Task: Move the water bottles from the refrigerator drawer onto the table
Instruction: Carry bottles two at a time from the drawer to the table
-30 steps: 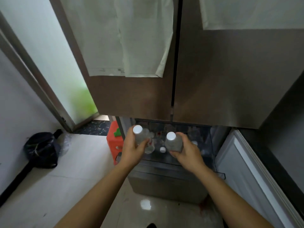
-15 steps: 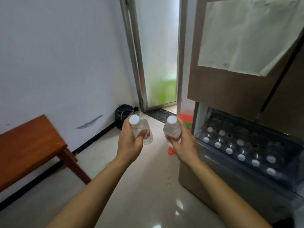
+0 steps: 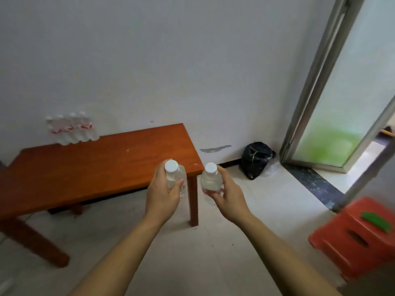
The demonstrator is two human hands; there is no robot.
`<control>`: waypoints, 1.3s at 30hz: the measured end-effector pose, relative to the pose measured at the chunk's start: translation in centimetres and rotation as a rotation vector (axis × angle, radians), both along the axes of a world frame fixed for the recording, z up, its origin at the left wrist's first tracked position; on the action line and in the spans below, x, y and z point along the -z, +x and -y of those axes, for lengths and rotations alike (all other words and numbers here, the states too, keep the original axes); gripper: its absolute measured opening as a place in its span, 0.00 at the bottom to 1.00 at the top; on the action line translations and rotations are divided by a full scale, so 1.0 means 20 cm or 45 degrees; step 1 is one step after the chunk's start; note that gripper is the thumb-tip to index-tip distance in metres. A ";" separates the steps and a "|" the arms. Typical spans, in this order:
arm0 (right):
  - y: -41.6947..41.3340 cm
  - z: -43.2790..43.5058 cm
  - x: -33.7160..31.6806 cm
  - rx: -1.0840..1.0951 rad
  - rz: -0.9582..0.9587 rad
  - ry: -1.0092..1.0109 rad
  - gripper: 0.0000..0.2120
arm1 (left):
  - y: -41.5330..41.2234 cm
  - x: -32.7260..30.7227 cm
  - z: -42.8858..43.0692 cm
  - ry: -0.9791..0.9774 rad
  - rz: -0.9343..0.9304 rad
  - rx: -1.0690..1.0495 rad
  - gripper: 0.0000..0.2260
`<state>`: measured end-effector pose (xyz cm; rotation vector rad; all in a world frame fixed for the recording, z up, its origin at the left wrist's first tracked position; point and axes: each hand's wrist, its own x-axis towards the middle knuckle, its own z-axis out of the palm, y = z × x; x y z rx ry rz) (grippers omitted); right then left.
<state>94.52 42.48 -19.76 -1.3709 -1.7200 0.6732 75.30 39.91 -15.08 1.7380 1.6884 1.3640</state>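
My left hand point(image 3: 163, 193) grips a clear water bottle point(image 3: 173, 175) with a white cap, held upright in front of the table's near right corner. A second clear, white-capped water bottle point(image 3: 210, 178) is gripped by my right hand point(image 3: 227, 194), just right of that corner and over the floor. The reddish-brown wooden table point(image 3: 85, 167) stands against the white wall. Several water bottles with red labels point(image 3: 71, 130) stand at its back edge by the wall. The refrigerator drawer is out of view.
A black bag point(image 3: 255, 160) lies on the floor in the corner by the wall. A sliding glass door point(image 3: 337, 116) stands at the right. An orange plastic stool point(image 3: 359, 233) with a green item on it sits at the lower right. Pale tiled floor lies below.
The view has swung left, away from the refrigerator and onto the table. Both hands, each still holding a bottle, have come up to the table's right corner.
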 end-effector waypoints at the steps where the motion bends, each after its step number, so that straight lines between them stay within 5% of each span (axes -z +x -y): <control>1: -0.12 -0.06 -0.01 -0.036 -0.005 -0.013 0.33 | -0.12 0.00 -0.04 -0.008 -0.005 -0.047 0.24; 18: -1.24 -1.31 0.14 -0.424 -0.043 0.019 0.34 | -1.24 0.17 -1.09 -0.051 0.001 -0.339 0.23; 31: -1.97 -2.50 0.06 -0.509 0.057 0.046 0.33 | -2.00 0.13 -2.16 -0.021 -0.271 -0.544 0.24; 39: -2.43 -2.94 0.21 -0.434 0.195 -0.078 0.32 | -2.52 0.35 -2.67 -0.098 -0.186 -0.442 0.21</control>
